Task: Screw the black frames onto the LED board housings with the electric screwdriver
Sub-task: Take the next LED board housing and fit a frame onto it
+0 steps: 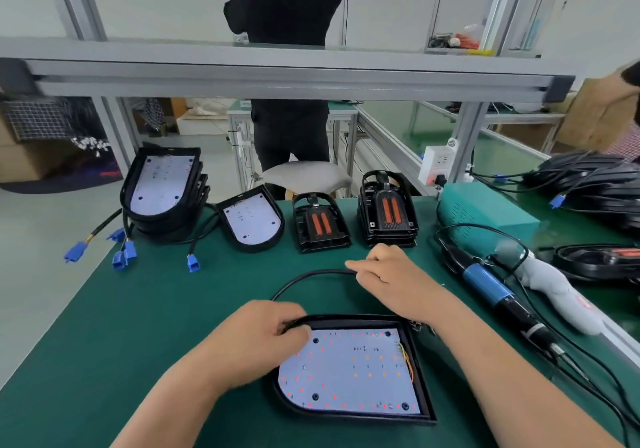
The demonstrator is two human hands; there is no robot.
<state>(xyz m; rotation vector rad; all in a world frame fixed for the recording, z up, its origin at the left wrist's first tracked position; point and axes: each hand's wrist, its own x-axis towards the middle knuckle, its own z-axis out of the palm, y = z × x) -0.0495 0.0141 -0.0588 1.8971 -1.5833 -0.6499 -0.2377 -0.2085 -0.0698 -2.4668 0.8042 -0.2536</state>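
An LED board housing [356, 371] lies on the green mat in front of me, white board with red and orange dots facing up. My left hand [263, 337] rests on its upper left corner, fingers pinching its black rim. My right hand [384, 274] is farther back, fingertips on the housing's black cable [311, 274]. The electric screwdriver [498, 295], blue and black, lies untouched on the mat at the right. Black frames with orange bars sit at the back: a single one [320, 222] and a stack [388, 212].
More LED housings sit at the back left: a stack [162, 188] and a single one [251, 222], with blue connectors [123, 253] trailing. A teal power box [485, 212], cable coils [588, 184] and a white tool [554, 288] crowd the right. A person stands behind the bench.
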